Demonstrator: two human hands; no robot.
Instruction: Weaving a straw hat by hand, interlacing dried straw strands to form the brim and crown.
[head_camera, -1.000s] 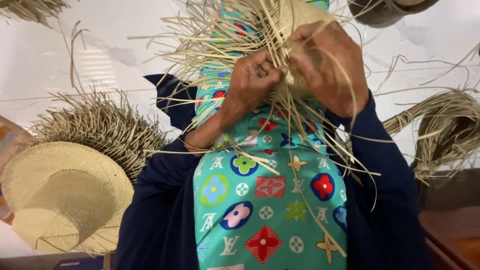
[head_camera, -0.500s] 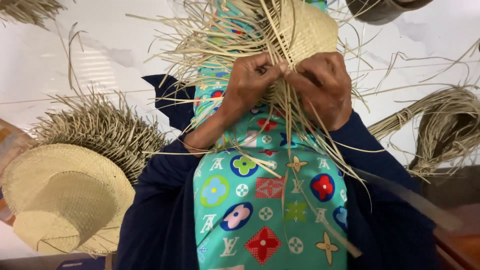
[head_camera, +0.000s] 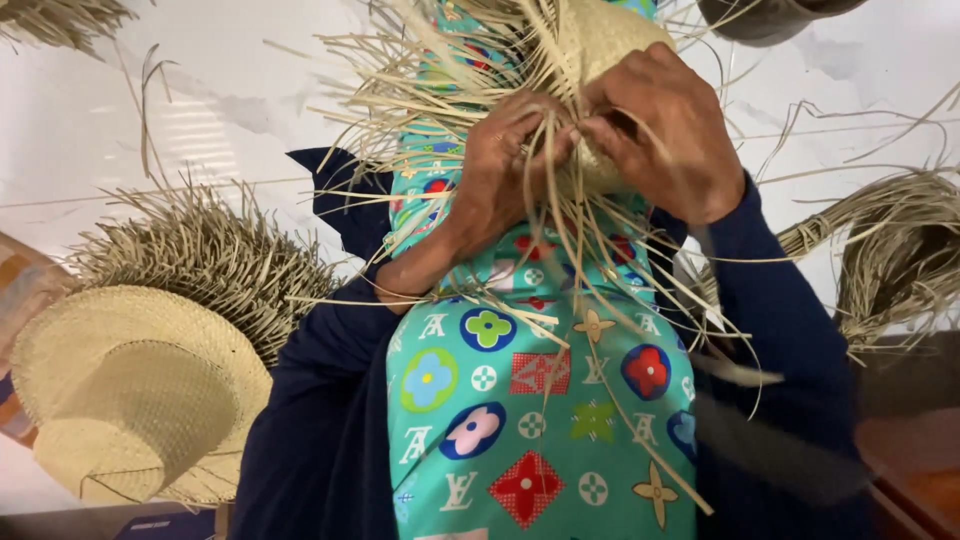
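Left hand (head_camera: 505, 165) fingers pinching straw strands (head_camera: 560, 250), right hand (head_camera: 660, 130) fingers gripping half-woven hat (head_camera: 610, 40)

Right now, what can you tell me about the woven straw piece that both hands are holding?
The woven straw piece is pale tan and tightly plaited into a rounded, crown-like form. Many long loose straw strands fan out from its edge and hang over the patterned turquoise cloth. It is only partly woven. The left hand and right hand pinch strands at its edge.

Hands weaving straw over a patterned lap

Left hand (head_camera: 505, 165) and right hand (head_camera: 665, 130) pinch strands on the woven piece (head_camera: 610, 40); a finished hat (head_camera: 130, 390) lies well left of it.
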